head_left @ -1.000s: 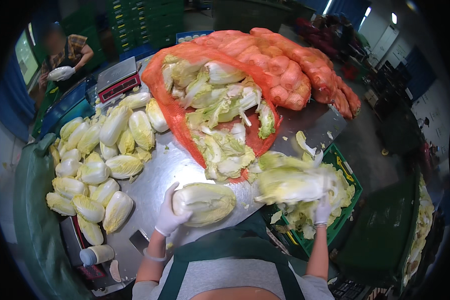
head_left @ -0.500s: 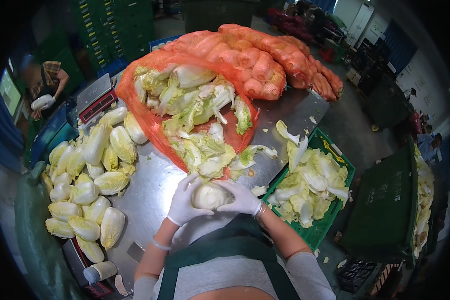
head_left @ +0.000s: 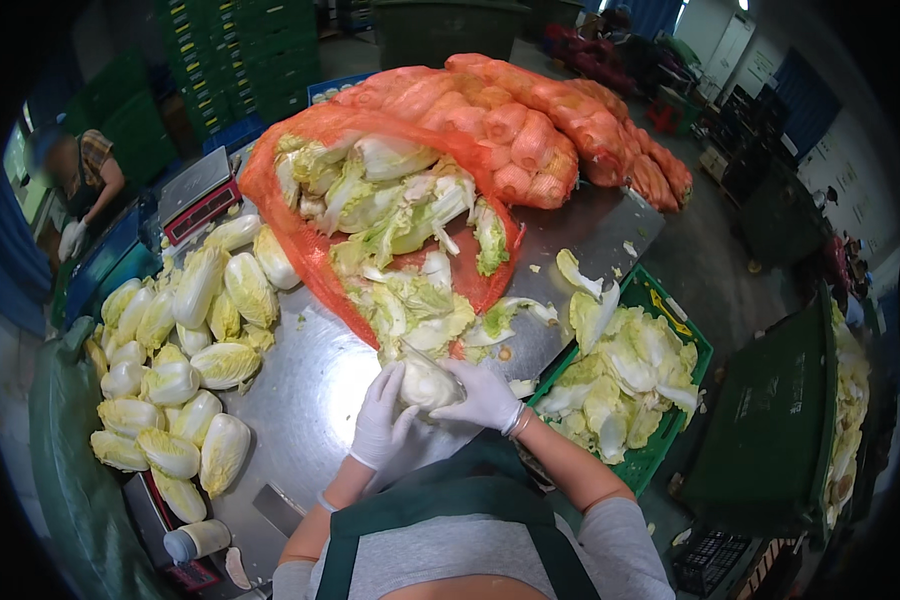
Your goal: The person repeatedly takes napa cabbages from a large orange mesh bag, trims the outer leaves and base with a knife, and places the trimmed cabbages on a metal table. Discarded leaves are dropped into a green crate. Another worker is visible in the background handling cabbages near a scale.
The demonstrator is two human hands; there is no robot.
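Between my two white-gloved hands is a pale napa cabbage [head_left: 427, 382], held close to my apron at the table's near edge. My left hand [head_left: 378, 420] presses its left side, thumb toward the base. On its right side lies my right hand [head_left: 484, 394], fingers curved round it. Just beyond are loose cabbage leaves [head_left: 425, 312] on the mouth of an orange mesh sack [head_left: 315, 285], which holds more untrimmed cabbages [head_left: 390, 190]. Left of my hands, a heap of trimmed napa cabbages [head_left: 198, 290] covers the table side.
A green crate [head_left: 660, 445] at the right holds stripped leaves. Filled orange mesh sacks [head_left: 530, 140] lie at the back. Scales [head_left: 198, 200], a capped bottle [head_left: 198, 540] and a large green bin [head_left: 760, 420] flank the table [head_left: 305, 390]. Another person [head_left: 95, 175] stands far left.
The cabbage has turned and tipped between my hands, its leafy end now pointing away. My left hand has shifted slightly lower. The other person at far left has bent forward.
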